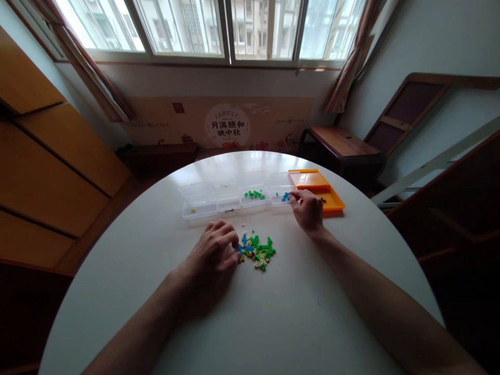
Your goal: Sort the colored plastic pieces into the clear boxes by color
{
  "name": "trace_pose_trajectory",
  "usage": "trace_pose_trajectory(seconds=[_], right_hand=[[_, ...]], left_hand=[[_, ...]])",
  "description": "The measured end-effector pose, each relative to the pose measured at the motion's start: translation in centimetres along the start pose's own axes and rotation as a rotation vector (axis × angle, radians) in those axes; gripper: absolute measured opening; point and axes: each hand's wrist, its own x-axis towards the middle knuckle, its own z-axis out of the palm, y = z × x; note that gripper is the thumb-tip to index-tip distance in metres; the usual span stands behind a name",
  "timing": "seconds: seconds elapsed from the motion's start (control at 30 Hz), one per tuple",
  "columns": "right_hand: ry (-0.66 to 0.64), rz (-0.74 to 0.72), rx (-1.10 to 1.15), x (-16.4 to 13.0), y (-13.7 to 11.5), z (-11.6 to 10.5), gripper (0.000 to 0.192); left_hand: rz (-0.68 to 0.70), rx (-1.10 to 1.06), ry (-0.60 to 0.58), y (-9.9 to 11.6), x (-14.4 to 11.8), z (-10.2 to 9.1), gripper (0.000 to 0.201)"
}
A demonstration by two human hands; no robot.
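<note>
1. The left hand [214,250] rests near the middle of the round white counter [117,291], fingers curled loosely, fingertips touching the left side of a small pile of bricks [255,250] in blue, green and cream.
2. The right hand [308,211] reaches toward the counter's far edge, its fingers pressed together over the blue bricks [285,197] in the rightmost clear tray [278,182]; whether it pinches one I cannot tell.
3. An orange tray [332,200] lies just beside that hand.
4. Green bricks [254,195] sit in the neighbouring clear tray.
</note>
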Motion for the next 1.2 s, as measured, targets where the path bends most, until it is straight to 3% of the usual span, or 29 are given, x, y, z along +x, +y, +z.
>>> trace_pose_trajectory(seconds=[0.33, 0.47, 0.53, 0.7, 0.77, 1.03, 1.2], right_hand=[[0.021, -0.055, 0.063, -0.5, -1.1, -0.1, 0.020], [-0.042, -0.096, 0.177, -1.1, -2.2, -0.2, 0.019], [-0.170, -0.130, 0.305, -1.6, -3.2, -0.3, 0.018], [-0.742, -0.207, 0.697, -3.1, -5.9, -0.6, 0.024], [-0.818, -0.229, 0.751, -3.5, -6.7, -0.7, 0.023], [-0.747, -0.317, 0.660, -3.9, -7.1, -0.6, 0.014], [-0.494, -0.285, 0.420, -2.8, -5.2, 0.0, 0.015]], left_hand=[[-0.003, 0.071, 0.059, -0.8, -0.2, 1.1, 0.005], [0.086, 0.100, 0.179, -0.9, 0.0, 1.3, 0.007], [0.137, 0.133, 0.295, -0.7, 0.1, 1.2, 0.005], [0.231, 0.171, 0.494, 0.1, 0.2, 0.9, 0.014], [0.251, 0.172, 0.526, 0.3, 0.3, 0.9, 0.017], [0.259, 0.171, 0.524, 0.4, 0.3, 1.0, 0.014], [0.209, 0.135, 0.532, 0.6, 0.4, 1.0, 0.010]])
